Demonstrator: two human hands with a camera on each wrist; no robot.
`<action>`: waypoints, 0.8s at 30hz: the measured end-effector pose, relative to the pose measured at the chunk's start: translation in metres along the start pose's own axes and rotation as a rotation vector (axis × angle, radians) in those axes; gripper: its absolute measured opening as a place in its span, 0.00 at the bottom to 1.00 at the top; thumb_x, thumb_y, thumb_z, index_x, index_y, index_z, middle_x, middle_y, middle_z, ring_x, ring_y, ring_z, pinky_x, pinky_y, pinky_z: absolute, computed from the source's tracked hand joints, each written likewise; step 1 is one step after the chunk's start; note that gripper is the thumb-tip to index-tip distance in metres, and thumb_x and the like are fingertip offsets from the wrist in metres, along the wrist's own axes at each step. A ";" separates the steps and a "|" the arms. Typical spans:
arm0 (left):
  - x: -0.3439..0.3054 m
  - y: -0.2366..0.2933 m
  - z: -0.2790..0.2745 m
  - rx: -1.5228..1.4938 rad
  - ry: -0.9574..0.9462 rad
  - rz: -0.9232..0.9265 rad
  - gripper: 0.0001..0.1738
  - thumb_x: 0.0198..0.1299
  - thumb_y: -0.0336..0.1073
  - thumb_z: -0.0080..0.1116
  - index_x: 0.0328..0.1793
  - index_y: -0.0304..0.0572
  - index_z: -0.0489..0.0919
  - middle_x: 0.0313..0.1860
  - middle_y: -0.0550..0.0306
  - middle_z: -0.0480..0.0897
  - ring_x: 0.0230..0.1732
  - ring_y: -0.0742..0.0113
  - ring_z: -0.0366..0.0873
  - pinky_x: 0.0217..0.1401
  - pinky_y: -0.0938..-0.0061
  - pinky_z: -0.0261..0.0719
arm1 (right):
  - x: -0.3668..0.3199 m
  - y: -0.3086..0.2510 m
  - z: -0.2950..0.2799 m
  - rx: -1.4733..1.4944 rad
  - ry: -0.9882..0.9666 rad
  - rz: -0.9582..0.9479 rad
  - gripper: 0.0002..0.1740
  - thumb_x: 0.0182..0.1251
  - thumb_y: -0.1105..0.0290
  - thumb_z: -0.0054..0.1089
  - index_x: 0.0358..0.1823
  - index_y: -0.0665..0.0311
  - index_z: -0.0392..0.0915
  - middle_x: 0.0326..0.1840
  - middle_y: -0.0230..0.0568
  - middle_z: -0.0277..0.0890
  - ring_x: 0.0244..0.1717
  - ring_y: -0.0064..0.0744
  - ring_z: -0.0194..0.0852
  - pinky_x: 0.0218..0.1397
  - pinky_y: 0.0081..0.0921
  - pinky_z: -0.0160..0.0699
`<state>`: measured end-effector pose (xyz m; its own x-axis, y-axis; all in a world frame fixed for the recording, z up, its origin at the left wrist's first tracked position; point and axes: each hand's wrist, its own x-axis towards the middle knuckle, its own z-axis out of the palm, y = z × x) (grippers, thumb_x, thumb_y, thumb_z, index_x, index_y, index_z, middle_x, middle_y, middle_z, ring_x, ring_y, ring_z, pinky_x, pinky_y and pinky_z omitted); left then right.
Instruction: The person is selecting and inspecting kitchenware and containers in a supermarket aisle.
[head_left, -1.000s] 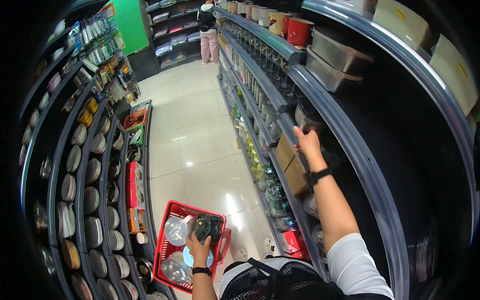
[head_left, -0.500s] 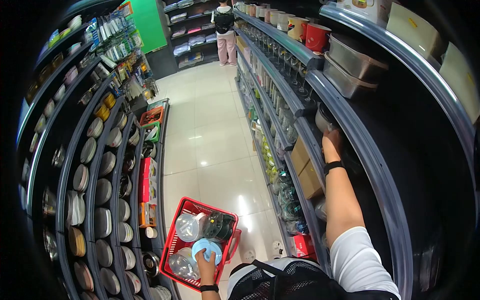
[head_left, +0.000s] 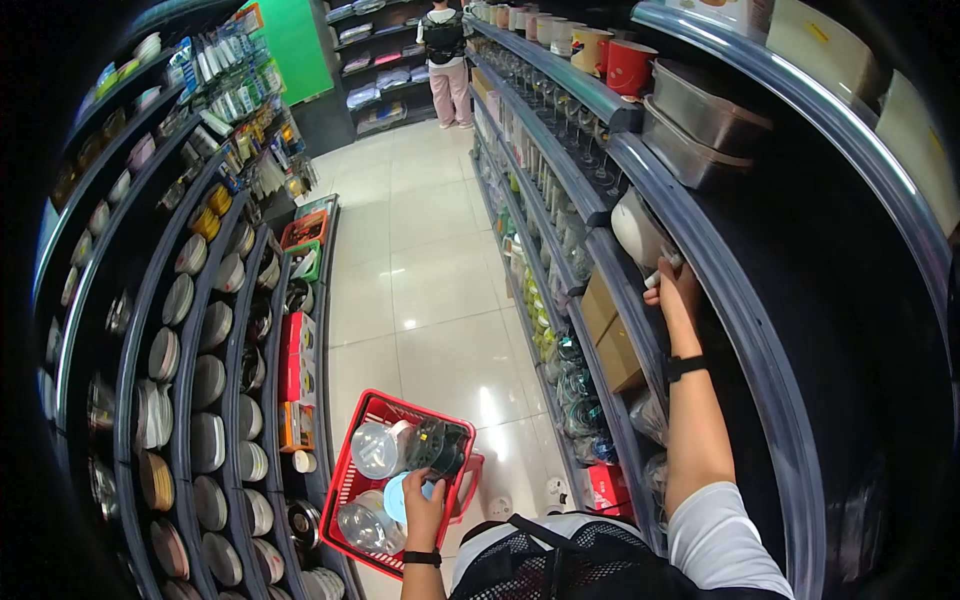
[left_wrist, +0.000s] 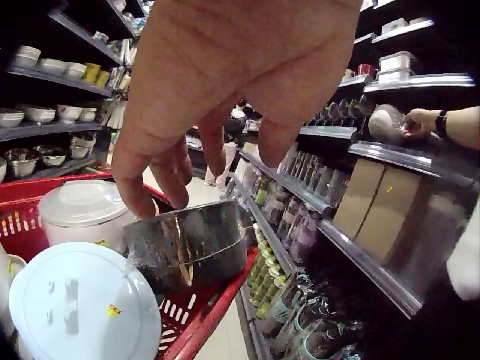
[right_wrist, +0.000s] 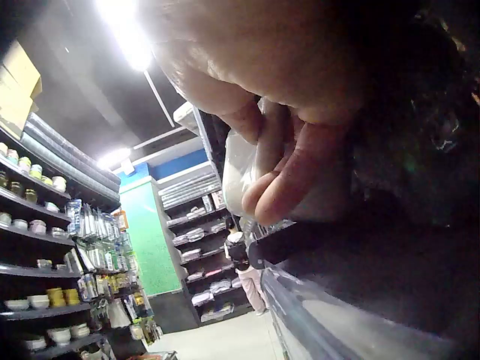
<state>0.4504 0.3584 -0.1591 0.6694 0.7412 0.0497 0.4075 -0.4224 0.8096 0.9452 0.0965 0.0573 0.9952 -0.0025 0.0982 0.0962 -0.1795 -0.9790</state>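
Observation:
My right hand [head_left: 678, 285] is at the shelf on the right, its fingers curled round the handle of a white pot [head_left: 638, 228]. Clear plastic wrap covers the pot, whose rounded side is turned outward. The right wrist view shows the fingers [right_wrist: 289, 184] bent around the wrapped handle. Down at the red basket [head_left: 345, 480], my left hand [head_left: 425, 508] hangs with loosely bent fingers. Its fingertips are right at the rim of a dark, plastic-wrapped container [left_wrist: 187, 247]. Beside that container are a light blue lid [left_wrist: 82, 300] and a white tub with a clear lid [left_wrist: 86, 202].
Stacked metal containers [head_left: 710, 120] and a red mug [head_left: 630, 68] stand on the shelf above my right hand. Cardboard boxes [head_left: 612, 330] sit lower down. Shelves of plates [head_left: 207, 380] line the left side. A person [head_left: 447, 65] stands at the aisle's far end.
My right hand has reached onto the shelf and taken the white pot's handle, turning the pot outward. My left hand has shifted from the blue lid toward the dark container.

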 end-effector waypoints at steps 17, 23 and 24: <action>0.011 0.066 -0.031 -0.716 -0.207 -0.293 0.35 0.70 0.45 0.66 0.78 0.43 0.66 0.74 0.44 0.69 0.68 0.55 0.77 0.63 0.63 0.82 | -0.238 0.019 0.081 -0.218 -0.919 -0.196 0.10 0.74 0.69 0.62 0.45 0.66 0.72 0.28 0.43 0.83 0.25 0.33 0.84 0.28 0.30 0.79; -0.021 0.035 -0.082 -1.261 -0.161 -0.571 0.42 0.76 0.53 0.55 0.86 0.53 0.47 0.78 0.45 0.64 0.75 0.50 0.69 0.66 0.52 0.81 | -0.316 0.023 0.134 -0.488 -1.291 -0.516 0.16 0.69 0.63 0.67 0.44 0.65 0.70 0.32 0.56 0.80 0.33 0.63 0.81 0.33 0.50 0.77; -0.028 0.028 -0.089 -1.271 -0.123 -0.607 0.41 0.76 0.50 0.56 0.85 0.51 0.47 0.77 0.44 0.64 0.74 0.50 0.69 0.65 0.52 0.83 | -0.326 0.025 0.144 -0.488 -1.303 -0.520 0.16 0.69 0.63 0.67 0.44 0.65 0.70 0.32 0.56 0.80 0.33 0.63 0.81 0.33 0.50 0.77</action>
<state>0.3878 0.3723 -0.0863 0.6706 0.5579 -0.4889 -0.1377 0.7412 0.6570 0.6265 0.2348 -0.0248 0.1945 0.9782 -0.0728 0.6844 -0.1885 -0.7043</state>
